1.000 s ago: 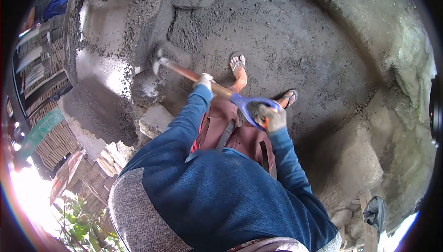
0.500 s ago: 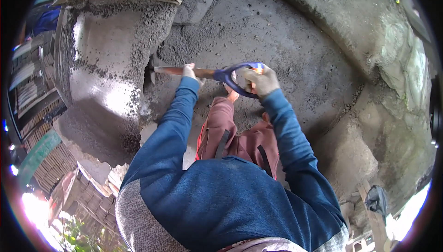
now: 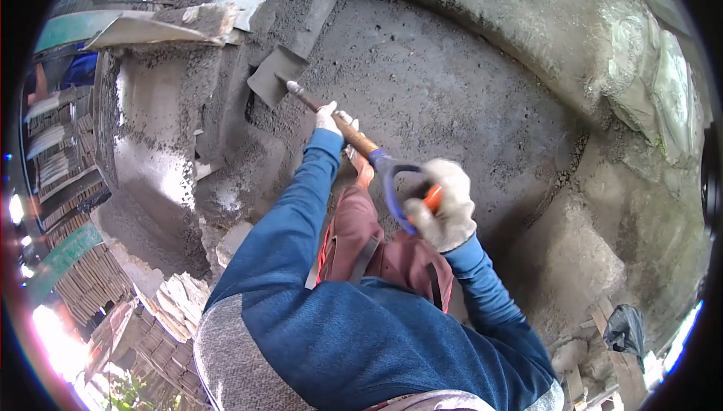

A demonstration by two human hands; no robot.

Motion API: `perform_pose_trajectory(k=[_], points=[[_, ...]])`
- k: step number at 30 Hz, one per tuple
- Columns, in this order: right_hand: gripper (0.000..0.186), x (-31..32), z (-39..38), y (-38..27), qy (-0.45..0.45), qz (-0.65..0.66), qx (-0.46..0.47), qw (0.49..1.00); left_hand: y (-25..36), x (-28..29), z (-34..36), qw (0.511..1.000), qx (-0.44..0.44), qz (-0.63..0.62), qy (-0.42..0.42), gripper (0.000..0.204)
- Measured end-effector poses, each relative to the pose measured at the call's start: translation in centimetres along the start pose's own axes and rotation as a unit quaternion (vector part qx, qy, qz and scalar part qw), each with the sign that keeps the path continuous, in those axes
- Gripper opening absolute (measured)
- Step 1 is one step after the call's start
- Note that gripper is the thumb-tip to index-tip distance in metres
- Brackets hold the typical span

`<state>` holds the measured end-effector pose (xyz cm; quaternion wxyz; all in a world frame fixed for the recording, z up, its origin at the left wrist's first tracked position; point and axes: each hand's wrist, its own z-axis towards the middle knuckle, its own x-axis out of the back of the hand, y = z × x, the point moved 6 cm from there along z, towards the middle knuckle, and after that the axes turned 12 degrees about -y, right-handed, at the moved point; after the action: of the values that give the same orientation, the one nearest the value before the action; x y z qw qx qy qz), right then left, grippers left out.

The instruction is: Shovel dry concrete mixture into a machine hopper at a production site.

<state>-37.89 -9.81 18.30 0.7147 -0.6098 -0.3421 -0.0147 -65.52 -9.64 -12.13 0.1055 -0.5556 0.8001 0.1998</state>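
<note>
A shovel [image 3: 273, 85] with a flat metal blade, a wooden shaft and a blue D-shaped handle slants from the far left toward me. Around its shaft, partway down, my gloved left hand [image 3: 328, 119] is closed. My gloved right hand [image 3: 449, 211] is wrapped round the orange grip of the handle, slightly blurred by motion. The blade rests on or just over the grey gritty floor [image 3: 467, 102], next to a raised slab; I cannot tell if they touch. No heap of material shows on the blade. My feet are partly hidden beneath the shaft.
On the left stands a wide grey tray-like surface [image 3: 154, 87] caked with grit, with a bent sheet [image 3: 158, 32] above it. A raised concrete edge [image 3: 520, 45] curves along the far right. Pale sacks [image 3: 670, 87] and a big rock [image 3: 576, 256] lie at the right.
The shovel blade has swung away from the tray-like surface, farther off and to the right. The handle has come nearer to me with my right hand, so the shaft now slants.
</note>
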Motion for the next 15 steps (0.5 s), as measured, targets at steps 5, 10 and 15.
perform_pose_trajectory(k=[5,10,15], points=[[0.056,1.7,-2.0,9.4,0.171,0.458,-0.284,0.824,-6.2,-10.9,4.1,0.986,-0.004,-0.021,-0.163,0.022],[0.05,3.0,4.9,10.3,0.183,0.381,-0.289,0.859,-3.5,-15.4,9.5,0.989,0.024,-0.028,-0.142,0.019],[0.043,-0.5,11.8,8.9,0.131,0.415,-0.279,0.856,3.5,-16.6,10.7,0.987,0.019,0.064,-0.145,0.023]])
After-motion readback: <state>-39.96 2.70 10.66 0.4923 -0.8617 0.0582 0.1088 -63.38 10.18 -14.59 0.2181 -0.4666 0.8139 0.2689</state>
